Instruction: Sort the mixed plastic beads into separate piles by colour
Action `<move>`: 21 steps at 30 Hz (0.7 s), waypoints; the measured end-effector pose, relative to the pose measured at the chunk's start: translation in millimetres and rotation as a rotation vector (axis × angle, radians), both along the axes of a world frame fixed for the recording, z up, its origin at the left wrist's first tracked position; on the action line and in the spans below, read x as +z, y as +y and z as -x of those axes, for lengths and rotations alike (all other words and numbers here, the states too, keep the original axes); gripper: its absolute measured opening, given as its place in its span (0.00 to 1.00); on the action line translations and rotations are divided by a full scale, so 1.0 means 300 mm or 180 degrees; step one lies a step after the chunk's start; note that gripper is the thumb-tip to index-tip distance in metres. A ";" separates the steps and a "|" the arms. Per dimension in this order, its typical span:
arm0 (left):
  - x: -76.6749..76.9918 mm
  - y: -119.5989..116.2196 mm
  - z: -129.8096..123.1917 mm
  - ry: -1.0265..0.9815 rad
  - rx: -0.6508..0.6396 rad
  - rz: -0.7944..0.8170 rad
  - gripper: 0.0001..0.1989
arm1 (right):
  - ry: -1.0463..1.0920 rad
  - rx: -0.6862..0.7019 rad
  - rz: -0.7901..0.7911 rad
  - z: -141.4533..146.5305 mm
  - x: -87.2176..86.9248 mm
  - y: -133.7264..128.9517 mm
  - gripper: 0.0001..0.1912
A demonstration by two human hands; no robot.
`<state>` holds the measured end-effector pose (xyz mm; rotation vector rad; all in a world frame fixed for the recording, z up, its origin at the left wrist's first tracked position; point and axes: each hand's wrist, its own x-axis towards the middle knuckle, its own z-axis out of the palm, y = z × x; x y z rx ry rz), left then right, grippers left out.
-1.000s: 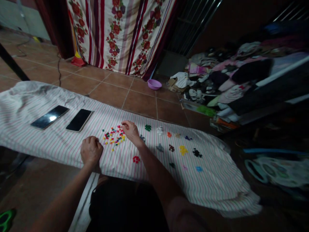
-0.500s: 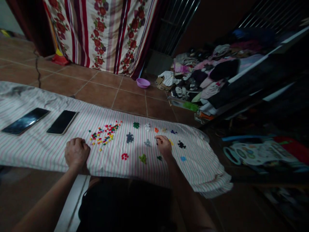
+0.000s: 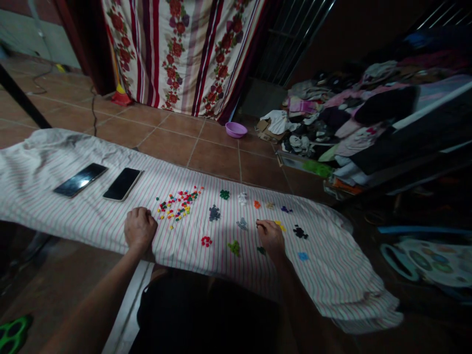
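Observation:
My left hand point(image 3: 140, 228) rests curled on the striped cloth point(image 3: 177, 253), left of a mixed scatter of small coloured beads point(image 3: 179, 204). What its fingers may hold is hidden. To the right, my right hand point(image 3: 272, 237) is low over the cloth, thumb and forefinger pinched beside a small dark spot; whether that is a held bead I cannot tell. Close around it lie a light grey pile point(image 3: 242, 224), a yellow pile point(image 3: 280, 226) partly behind the hand, and a dark green pile point(image 3: 261, 250). Red beads point(image 3: 206, 241) and lime green beads point(image 3: 233, 248) sit nearer me.
More single-colour piles include dark grey point(image 3: 214, 213), green point(image 3: 224, 194), white point(image 3: 242, 198), orange point(image 3: 257, 204), black point(image 3: 300, 232) and blue point(image 3: 303, 256). Two phones point(image 3: 123, 184) lie at the left. Beyond are a purple basin point(image 3: 236, 130) and heaped clothes point(image 3: 328, 108).
The camera view has turned left, so everything sits further right in the picture. Both hands keep nearly the same places relative to the beads.

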<state>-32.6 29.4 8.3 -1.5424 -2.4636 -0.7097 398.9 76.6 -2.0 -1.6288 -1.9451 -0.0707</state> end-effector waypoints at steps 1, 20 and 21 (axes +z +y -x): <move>-0.002 0.000 0.000 0.0012 -0.0004 -0.0029 0.08 | -0.0013 -0.0005 -0.0019 0.001 0.007 0.000 0.14; -0.001 -0.001 0.000 0.0023 -0.0069 -0.0082 0.07 | -0.0368 0.1309 0.0821 0.757 0.094 0.345 0.16; 0.003 -0.001 -0.002 0.0002 -0.0064 -0.0068 0.07 | -0.0426 0.1334 0.0889 0.768 0.092 0.350 0.16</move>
